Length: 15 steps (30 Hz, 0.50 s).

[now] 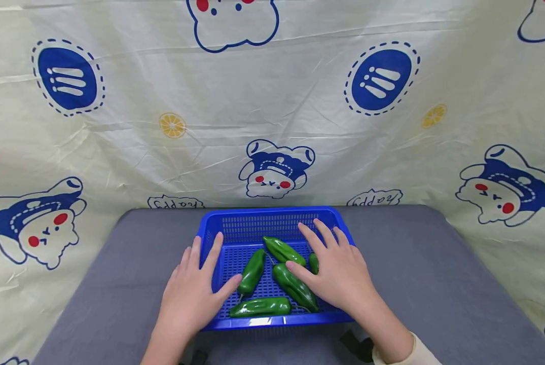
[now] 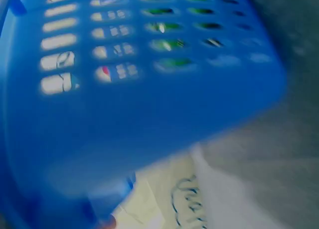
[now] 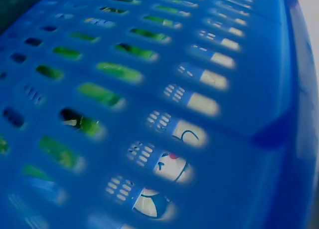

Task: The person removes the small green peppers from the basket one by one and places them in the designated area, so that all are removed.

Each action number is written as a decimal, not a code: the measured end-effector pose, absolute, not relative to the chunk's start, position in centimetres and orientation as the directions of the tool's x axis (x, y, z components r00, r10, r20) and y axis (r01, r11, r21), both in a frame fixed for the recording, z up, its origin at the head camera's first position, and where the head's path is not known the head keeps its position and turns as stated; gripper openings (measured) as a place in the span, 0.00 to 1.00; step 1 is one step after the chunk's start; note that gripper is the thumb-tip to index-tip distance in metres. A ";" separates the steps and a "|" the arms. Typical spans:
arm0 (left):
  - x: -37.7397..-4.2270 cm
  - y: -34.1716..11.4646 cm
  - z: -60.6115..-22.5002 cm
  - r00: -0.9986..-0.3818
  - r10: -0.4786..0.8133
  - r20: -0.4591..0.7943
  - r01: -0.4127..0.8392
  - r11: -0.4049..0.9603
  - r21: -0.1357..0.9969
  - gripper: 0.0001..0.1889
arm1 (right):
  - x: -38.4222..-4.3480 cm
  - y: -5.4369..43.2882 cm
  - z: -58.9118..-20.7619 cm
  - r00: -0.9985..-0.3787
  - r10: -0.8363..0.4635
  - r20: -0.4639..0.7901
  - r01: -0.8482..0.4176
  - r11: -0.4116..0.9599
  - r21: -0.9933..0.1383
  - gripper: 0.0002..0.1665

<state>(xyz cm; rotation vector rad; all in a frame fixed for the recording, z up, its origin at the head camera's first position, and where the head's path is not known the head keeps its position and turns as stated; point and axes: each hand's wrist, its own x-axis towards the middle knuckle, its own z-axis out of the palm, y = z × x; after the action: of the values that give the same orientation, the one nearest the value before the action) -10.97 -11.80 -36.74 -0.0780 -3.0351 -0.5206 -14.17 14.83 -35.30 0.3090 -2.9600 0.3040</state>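
A blue slatted plastic basket (image 1: 277, 320) sits on the grey table, with several green peppers in it. One pepper (image 1: 252, 272) lies left of centre, another pepper (image 1: 260, 307) along the near wall. Toward the back is a pepper (image 1: 283, 250), and a further pepper (image 1: 295, 286) lies beside my right thumb. My right hand (image 1: 338, 271) spreads over the right side, partly hiding a pepper (image 1: 314, 263). My left hand (image 1: 191, 294) is at the left rim, fingers extended, holding no pepper. Both wrist views show the basket wall (image 2: 139, 114) up close, green showing through its slots.
The grey tabletop (image 1: 131, 284) extends to both sides of the basket. Behind it hangs a pale printed curtain (image 1: 299, 91) with bears and blue shapes. Black straps (image 1: 356, 345) show near the right forearm.
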 end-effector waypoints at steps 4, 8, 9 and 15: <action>-10.1 -13.4 -37.5 -0.998 -0.047 0.041 -0.026 0.912 0.409 0.47 | -14.2 15.3 -35.4 -0.964 -0.195 0.183 -0.227 0.957 -0.177 0.50; -9.3 -14.4 -38.2 -0.994 -0.113 -0.001 -0.102 0.891 0.442 0.50 | -14.2 15.9 -35.7 -0.965 -0.188 0.182 -0.220 0.959 -0.176 0.51; -9.2 -14.5 -38.4 -0.993 -0.121 -0.017 -0.116 0.887 0.446 0.52 | -14.3 16.0 -35.8 -0.966 -0.186 0.177 -0.217 0.960 -0.177 0.51; -8.7 -14.8 -39.2 -0.989 -0.090 -0.115 -0.135 0.860 0.492 0.58 | -14.8 16.8 -36.3 -0.967 -0.211 0.144 -0.234 0.957 -0.173 0.49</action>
<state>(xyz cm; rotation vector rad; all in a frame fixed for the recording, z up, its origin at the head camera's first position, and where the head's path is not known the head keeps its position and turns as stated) -8.75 -14.84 -39.19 0.1884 -3.1142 -0.8346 -14.83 16.77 -36.34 0.3407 -2.9840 0.2868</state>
